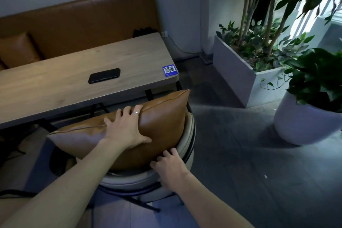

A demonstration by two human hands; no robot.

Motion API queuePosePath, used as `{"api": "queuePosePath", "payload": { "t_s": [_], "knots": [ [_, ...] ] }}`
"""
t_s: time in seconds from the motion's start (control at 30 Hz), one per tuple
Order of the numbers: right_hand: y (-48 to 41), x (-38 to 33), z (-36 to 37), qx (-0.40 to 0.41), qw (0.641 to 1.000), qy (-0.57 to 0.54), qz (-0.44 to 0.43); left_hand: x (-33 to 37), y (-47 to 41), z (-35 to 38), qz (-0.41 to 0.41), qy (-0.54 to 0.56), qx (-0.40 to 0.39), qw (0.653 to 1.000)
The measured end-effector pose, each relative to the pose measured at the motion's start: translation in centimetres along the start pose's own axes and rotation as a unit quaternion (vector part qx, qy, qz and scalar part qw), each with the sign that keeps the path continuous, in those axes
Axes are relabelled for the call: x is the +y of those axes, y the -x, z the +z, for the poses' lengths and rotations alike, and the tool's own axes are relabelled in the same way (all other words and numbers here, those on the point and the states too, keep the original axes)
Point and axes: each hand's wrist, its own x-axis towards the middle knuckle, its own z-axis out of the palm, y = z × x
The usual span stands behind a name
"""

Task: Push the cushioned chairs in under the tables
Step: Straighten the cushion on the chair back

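A cream chair (135, 181) with a curved padded back and black metal frame stands just in front of the wooden table (61, 83), its seat hidden under a brown leather cushion (162, 122). The cushion leans across the chair's back, its top corner near the table's front edge. My left hand (125, 127) lies spread on the cushion, fingers over its top seam and thumb pressed into its face. My right hand (168, 168) curls over the rim of the chair's back at the cushion's lower edge.
A black phone (104, 75) and a blue QR sticker (169, 70) lie on the table. A brown bench (77, 20) with another cushion (17, 50) runs behind it. A grey planter box (238, 72) and a round white plant pot (303, 124) stand at the right, with grey floor between.
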Motion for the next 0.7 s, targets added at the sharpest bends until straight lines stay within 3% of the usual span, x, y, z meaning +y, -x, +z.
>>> {"api": "queuePosePath", "payload": {
  "t_s": [0.7],
  "knots": [
    [-0.8,-0.5,-0.1,0.008,1.0,-0.028,-0.007,-0.8,0.4,0.1,-0.002,-0.007,0.01,1.0]
  ]
}}
